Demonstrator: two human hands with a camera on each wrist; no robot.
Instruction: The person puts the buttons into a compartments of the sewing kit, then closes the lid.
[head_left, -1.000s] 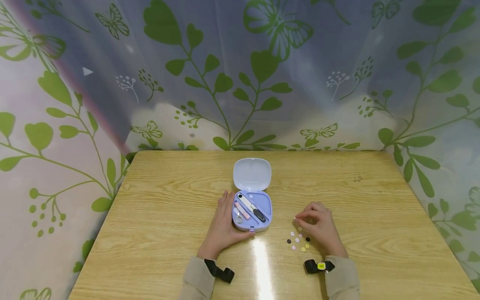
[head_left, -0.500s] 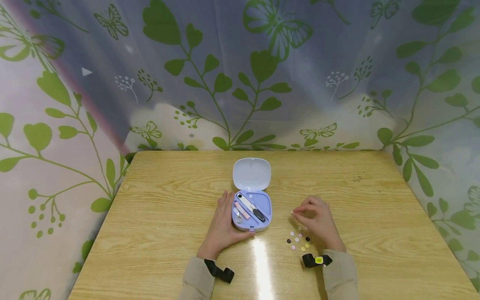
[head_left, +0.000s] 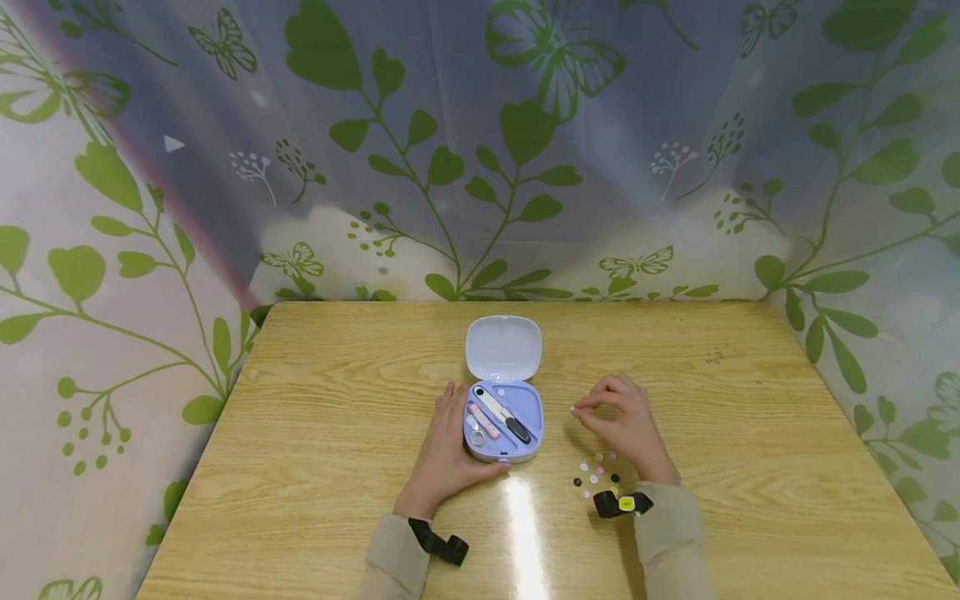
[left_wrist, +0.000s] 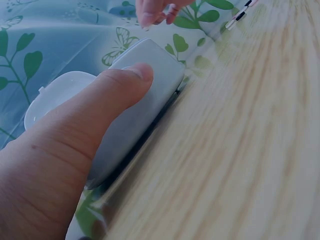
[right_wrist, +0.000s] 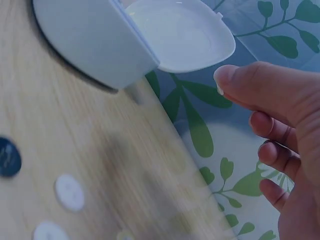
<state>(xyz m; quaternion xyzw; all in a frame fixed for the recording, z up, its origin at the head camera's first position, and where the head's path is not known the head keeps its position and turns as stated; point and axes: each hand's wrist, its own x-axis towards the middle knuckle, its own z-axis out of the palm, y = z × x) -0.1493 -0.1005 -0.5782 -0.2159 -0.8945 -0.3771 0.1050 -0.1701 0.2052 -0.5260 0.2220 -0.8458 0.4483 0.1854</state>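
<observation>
My left hand point(head_left: 442, 458) grips the lilac sewing box point(head_left: 531, 404), fingers along its left side and thumb on its front. In the left wrist view the thumb lies on the box's pale wall point(left_wrist: 160, 65). The white lid point(head_left: 504, 348) stands open at the back. Inside lie a white tool with a black end point(head_left: 502, 414), a pink-and-white stick point(head_left: 483, 421), a small silver ring-shaped piece point(head_left: 477, 437) and a white button point(head_left: 501, 392). To the right of the box, my right hand point(head_left: 626, 421) pinches a small white button point(right_wrist: 220, 91) between thumb and forefinger, above the table.
Several loose buttons, white, pink, black and yellow, lie on the wooden table point(head_left: 337, 417) right of the box, among them a black button point(head_left: 577, 482). The right wrist strap point(head_left: 615, 504) overlaps some. A leaf-patterned curtain point(head_left: 450, 208) borders the table's back and sides.
My right hand has moved left and away from me, from over the loose buttons toward the box, with the small button pinched. My left hand and the box have stayed put.
</observation>
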